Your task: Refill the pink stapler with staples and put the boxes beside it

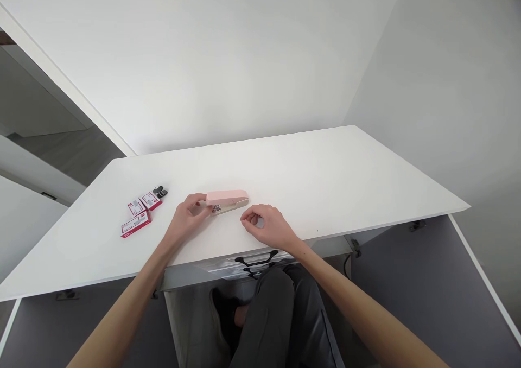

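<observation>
Pink stapler (227, 201) pinched by left hand (188, 217) fingers (right hand (266, 226) curled, empty).

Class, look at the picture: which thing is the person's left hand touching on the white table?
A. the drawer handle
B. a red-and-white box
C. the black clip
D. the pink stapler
D: the left hand grips the near end of the pink stapler, while the boxes and the clip lie apart to its left.
</observation>
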The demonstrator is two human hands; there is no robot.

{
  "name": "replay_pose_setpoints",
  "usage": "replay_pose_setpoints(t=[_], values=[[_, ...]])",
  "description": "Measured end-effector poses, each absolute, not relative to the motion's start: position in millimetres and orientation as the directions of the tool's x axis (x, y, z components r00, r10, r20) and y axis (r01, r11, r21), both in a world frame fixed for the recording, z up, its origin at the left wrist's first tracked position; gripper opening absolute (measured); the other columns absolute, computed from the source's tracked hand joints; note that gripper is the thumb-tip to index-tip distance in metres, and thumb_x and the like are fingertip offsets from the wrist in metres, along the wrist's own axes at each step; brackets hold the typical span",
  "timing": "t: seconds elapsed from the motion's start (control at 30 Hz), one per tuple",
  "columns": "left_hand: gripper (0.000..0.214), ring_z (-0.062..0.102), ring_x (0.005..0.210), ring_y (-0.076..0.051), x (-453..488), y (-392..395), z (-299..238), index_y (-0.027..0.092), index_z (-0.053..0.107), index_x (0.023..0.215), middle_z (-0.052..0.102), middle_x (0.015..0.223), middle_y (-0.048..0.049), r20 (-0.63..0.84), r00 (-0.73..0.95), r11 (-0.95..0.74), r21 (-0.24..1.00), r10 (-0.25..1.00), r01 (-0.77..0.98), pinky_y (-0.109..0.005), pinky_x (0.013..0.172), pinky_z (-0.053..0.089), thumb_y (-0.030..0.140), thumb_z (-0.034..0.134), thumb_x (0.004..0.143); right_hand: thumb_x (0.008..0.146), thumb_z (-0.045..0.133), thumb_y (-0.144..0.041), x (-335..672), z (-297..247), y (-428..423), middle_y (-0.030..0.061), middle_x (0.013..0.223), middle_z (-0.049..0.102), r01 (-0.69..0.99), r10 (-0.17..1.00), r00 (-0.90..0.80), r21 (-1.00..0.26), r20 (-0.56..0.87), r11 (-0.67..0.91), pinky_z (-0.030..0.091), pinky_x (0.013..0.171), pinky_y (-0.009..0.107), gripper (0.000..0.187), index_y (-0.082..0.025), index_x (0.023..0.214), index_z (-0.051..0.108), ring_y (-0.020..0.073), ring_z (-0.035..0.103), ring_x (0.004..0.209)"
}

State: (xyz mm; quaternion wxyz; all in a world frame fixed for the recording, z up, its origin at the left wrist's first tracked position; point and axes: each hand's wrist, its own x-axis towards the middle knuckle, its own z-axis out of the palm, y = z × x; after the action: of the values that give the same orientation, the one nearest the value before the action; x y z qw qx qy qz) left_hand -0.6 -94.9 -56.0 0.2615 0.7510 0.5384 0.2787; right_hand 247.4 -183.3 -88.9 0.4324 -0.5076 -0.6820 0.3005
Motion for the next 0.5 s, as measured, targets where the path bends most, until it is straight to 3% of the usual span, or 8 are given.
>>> replay_pose_setpoints(t=[0.27, 0.5], values=[[0.048, 0.065, 0.12, -0.032, -3.5, -90.1, -54.8, 0.029, 0.082, 0.101, 0.072, 0.129, -0.0064, 0.088, 0.283, -0.248, 0.76, 0.955, 0.601, -0.043, 0.108, 0.048, 0.07, 0.077, 0.076, 0.092, 0.065, -0.021, 245.4, -86.4, -181.7, -0.0017, 0.082, 0.075, 0.463, 0.943, -0.14, -0.822, 0.303, 0.333, 0.047, 0.093, 0.038, 0.008, -0.026, 0.089, 0.07, 0.0171, 0.068, 0.08], [0.047, 0.066, 0.118, -0.031, -8.7, -86.8, -59.3, 0.029, 0.082, 0.102, 0.073, 0.127, -0.0065, 0.12, 0.303, -0.282, 0.77, 0.945, 0.573, -0.045, 0.107, 0.05, 0.069, 0.077, 0.077, 0.09, 0.066, -0.017, 245.2, -84.4, -181.7, -0.0026, 0.081, 0.074, 0.467, 0.939, -0.156, -0.815, 0.306, 0.343, 0.046, 0.091, 0.037, 0.009, -0.025, 0.089, 0.071, 0.0167, 0.067, 0.08]])
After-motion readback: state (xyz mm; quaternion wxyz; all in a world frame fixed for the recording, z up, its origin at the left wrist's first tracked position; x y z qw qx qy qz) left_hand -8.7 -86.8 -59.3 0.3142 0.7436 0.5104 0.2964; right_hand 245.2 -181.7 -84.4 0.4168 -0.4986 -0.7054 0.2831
